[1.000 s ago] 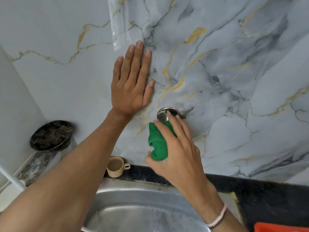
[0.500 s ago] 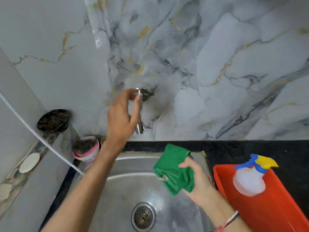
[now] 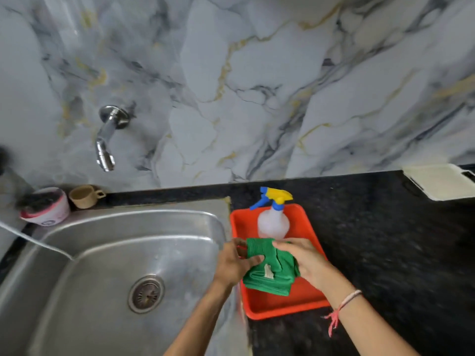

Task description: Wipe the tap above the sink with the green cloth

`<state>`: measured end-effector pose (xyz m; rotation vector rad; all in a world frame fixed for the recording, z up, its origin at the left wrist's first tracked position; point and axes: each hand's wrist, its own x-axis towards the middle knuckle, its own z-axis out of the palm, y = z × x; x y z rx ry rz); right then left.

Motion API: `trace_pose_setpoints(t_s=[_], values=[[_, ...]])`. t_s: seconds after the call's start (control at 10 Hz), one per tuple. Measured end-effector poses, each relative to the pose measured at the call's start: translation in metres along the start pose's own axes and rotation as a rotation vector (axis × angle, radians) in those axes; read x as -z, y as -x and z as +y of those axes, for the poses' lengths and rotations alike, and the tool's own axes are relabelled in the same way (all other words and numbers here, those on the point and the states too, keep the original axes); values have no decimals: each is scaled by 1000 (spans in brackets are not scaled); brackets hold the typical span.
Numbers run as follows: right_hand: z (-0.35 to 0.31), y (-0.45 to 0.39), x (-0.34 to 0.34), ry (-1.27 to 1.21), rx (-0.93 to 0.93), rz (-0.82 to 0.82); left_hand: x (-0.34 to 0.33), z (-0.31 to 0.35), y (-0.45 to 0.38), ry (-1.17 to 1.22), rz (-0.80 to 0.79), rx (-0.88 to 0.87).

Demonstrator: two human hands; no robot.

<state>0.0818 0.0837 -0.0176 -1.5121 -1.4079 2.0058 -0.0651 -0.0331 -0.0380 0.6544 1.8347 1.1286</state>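
Note:
The chrome tap [image 3: 108,136] juts from the marble wall above the steel sink [image 3: 108,227], with no hand near it. The green cloth [image 3: 270,271] is bunched over the orange tray [image 3: 282,301], to the right of the sink. My left hand [image 3: 235,263] grips the cloth's left edge and my right hand [image 3: 304,260] grips its right side. Both hands are well below and to the right of the tap.
A spray bottle [image 3: 273,219] with a blue and yellow head stands in the back of the tray. A tan cup [image 3: 84,196] and a pink-rimmed tub [image 3: 45,210] sit behind the sink's left corner. A white lidded box [image 3: 437,181] lies on the black counter [image 3: 385,253] at far right.
My left hand has let go of the tap and dropped to the cloth. The cloth has moved right from over the sink to over the orange tray, now held by both hands.

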Motion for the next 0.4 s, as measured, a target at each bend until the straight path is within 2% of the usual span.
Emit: trace_pose_setpoints(t_s=[0.1, 0.2, 0.3, 0.4], values=[[22, -18, 42, 216, 40, 79, -54, -13, -3, -104, 96, 16], [36, -32, 60, 496, 124, 19, -86, -27, -2, -249, 174, 84], [43, -38, 58, 768, 262, 9, -100, -36, 2, -314, 199, 143], [41, -34, 58, 908, 379, 119, -102, -26, 13, -454, 258, 135]])
